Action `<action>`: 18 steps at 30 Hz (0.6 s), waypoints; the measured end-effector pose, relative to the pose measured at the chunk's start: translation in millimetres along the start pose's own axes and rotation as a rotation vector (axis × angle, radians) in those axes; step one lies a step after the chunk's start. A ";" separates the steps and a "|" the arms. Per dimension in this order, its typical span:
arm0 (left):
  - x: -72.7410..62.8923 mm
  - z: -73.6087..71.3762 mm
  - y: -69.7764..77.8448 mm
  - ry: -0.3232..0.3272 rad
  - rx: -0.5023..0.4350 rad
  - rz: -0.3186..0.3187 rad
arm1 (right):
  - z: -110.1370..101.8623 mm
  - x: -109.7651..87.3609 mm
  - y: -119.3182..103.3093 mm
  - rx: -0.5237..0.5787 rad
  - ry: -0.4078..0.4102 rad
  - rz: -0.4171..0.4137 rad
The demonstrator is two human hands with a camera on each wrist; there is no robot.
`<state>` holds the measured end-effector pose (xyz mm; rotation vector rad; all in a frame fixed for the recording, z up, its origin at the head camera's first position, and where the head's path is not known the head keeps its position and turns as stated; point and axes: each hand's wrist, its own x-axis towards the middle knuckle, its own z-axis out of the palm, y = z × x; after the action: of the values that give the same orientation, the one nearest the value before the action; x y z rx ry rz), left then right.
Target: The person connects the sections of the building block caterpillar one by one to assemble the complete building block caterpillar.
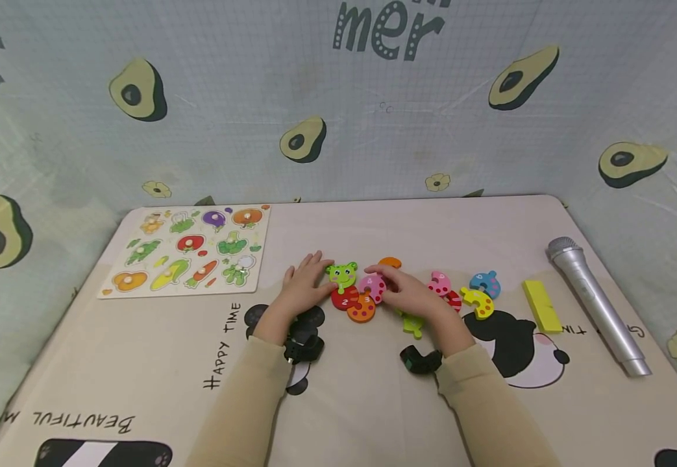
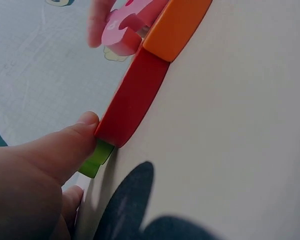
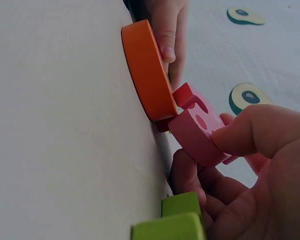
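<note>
Number puzzle pieces lie joined in a curve at mid-table: a green smiling head [image 1: 344, 274], a red piece [image 1: 344, 299] marked 2 and an orange piece [image 1: 361, 309] marked 3. My left hand [image 1: 302, 290] is beside the green head, fingers stretched out, its thumb touching the row where red meets green in the left wrist view. Between thumb and fingers my right hand [image 1: 414, 295] pinches a pink spotted piece [image 3: 194, 134], tilted up against the end of the orange one. A light green piece [image 1: 412, 324] lies under the right hand, partly hidden by it.
Right of the hands lie loose pink [image 1: 439, 283], red [image 1: 454, 300], yellow [image 1: 478, 303] and blue [image 1: 486, 284] pieces. Farther right are a yellow block [image 1: 541, 306] and a silver microphone [image 1: 603, 311]. A vegetable puzzle board [image 1: 139, 267] occupies the back left. Behind the right fingers shows another orange piece [image 1: 390, 262].
</note>
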<state>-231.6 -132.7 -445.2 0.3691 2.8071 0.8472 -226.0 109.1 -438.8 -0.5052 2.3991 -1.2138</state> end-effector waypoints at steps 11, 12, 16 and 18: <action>1.4 0.2 -0.5 -0.007 0.006 0.001 | -1.9 -2.3 -1.1 -0.056 -0.021 -0.038; 1.6 0.2 -0.6 -0.007 0.008 0.000 | -2.2 -2.5 -1.3 -0.054 -0.025 -0.044; 1.5 0.2 -1.2 -0.008 0.009 -0.004 | -2.7 -3.0 -1.1 -0.073 -0.020 -0.056; 1.2 0.3 -1.2 -0.008 0.007 -0.004 | -2.7 -2.9 -0.7 -0.082 -0.009 -0.053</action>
<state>-232.8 -133.2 -446.3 0.3666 2.8034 0.8340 -224.7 112.0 -436.2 -0.6019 2.4507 -1.1362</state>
